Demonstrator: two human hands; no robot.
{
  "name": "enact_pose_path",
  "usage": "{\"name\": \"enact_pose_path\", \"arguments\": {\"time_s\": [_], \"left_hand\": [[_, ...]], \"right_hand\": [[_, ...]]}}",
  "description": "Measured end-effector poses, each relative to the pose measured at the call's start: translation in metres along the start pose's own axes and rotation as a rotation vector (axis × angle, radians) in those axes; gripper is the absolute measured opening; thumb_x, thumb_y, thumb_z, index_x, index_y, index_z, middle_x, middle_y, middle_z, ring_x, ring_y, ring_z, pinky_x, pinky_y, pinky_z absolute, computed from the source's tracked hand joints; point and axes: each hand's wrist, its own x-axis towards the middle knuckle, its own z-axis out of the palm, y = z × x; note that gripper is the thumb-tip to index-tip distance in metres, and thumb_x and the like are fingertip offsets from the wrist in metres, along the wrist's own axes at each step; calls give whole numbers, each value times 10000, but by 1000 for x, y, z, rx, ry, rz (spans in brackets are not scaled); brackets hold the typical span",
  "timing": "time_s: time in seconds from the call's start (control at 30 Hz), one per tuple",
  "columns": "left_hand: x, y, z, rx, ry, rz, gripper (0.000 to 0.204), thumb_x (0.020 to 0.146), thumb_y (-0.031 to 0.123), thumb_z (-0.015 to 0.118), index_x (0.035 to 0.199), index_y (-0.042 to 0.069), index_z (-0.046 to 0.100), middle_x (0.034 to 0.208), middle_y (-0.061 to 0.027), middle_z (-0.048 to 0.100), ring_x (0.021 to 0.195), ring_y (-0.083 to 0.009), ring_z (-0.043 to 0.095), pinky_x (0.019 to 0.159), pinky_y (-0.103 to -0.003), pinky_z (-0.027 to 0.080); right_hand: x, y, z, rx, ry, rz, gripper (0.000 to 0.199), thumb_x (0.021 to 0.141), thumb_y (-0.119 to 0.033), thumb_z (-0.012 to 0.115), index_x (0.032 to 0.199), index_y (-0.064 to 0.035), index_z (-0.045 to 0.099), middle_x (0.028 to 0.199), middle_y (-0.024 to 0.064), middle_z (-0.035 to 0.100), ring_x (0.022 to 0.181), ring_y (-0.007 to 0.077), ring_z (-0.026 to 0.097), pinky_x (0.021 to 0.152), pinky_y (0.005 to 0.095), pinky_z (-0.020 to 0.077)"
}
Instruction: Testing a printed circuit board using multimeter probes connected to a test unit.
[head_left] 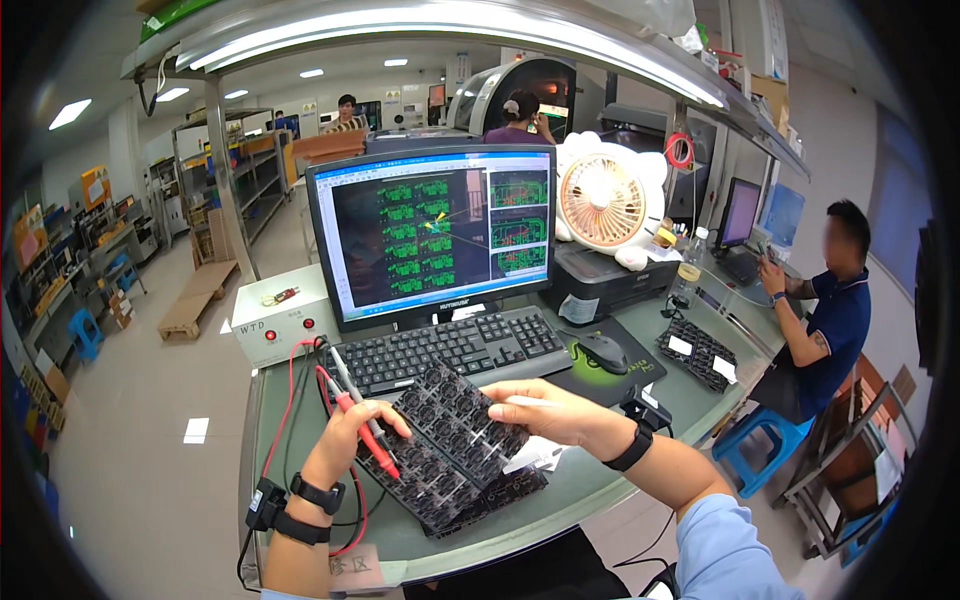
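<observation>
Holding a circuit-board panel (450, 440) over the table (592, 488).
Gripping red and grey test probes (374, 447) in a curled left hand (355, 430) at the panel's nine o'clock; pinching its edge in a nearly closed right hand (548, 410) at two o'clock.

Left hand (340, 435) curled, right hand (560, 412) pinching; forearms (672, 474) angled inward from below.
</observation>
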Motion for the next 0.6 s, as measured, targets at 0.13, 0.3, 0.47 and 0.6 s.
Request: {"name": "enact_pose_path", "arguments": {"time_s": [0.13, 0.3, 0.47, 0.6], "left_hand": [[-4, -6, -9, 12, -58, -152, 438, 918, 269, 385, 797, -33, 678, 858, -149, 701, 870, -230, 635, 887, -320, 446], [0, -16, -9, 133, -178, -212, 417, 908, 262, 401, 788, -23, 680, 818, -128, 700, 831, -204, 624, 843, -323, 452], [9, -26, -10, 150, -256, -251, 358, 901, 227, 427, 769, -27, 642, 801, -133, 699, 788, -212, 635, 819, -327, 476], [9, -19, -7, 110, -239, -315, 334, 907, 238, 455, 792, -20, 632, 790, -143, 695, 812, -217, 643, 847, -335, 472]], "right_hand": [[-11, 14, 18, -86, 59, 151, 430, 986, -192, 545, 1385, -49, 473, 1056, -27, 604, 850, 32, 533, 698, 215, 457], [-18, 39, 16, -527, 81, 63, 471, 965, -247, 589, 1377, -51, 474, 848, 75, 667, 733, 98, 600, 654, 261, 476], [-29, 29, 6, -755, 162, -5, 427, 980, -271, 555, 1338, -46, 501, 797, 103, 697, 745, 193, 708, 669, 303, 541], [-34, 1, -8, -561, 197, -25, 331, 1019, -264, 484, 1271, -62, 557, 906, 69, 696, 768, 137, 697, 628, 261, 520]]}}
